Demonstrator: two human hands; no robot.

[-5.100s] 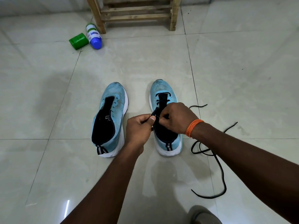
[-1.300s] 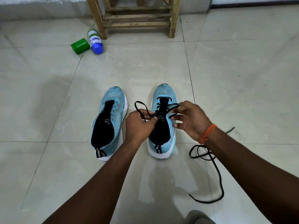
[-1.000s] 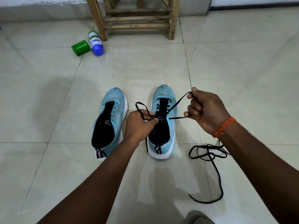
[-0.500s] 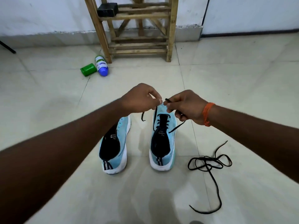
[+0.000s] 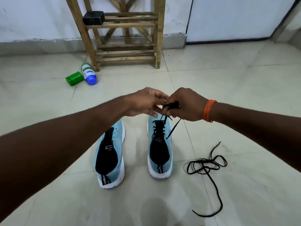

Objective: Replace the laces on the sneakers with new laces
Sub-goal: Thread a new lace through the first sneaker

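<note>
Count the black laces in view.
2: threaded lace in the right sneaker, ends pinched by the right hand; loose lace on the floor beside it. Left sneaker shows none.

A home room: tiled floor [image 5: 228,88], white wall [image 5: 40,18], wooden rack [image 5: 127,51].

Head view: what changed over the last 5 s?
The left hand and right hand rose from the laced sneaker, drawing the lace ends up. The right now grips them; the left, pinching one before, has straightened its fingers. Unlaced sneaker, loose lace and bottles stayed put.
</note>
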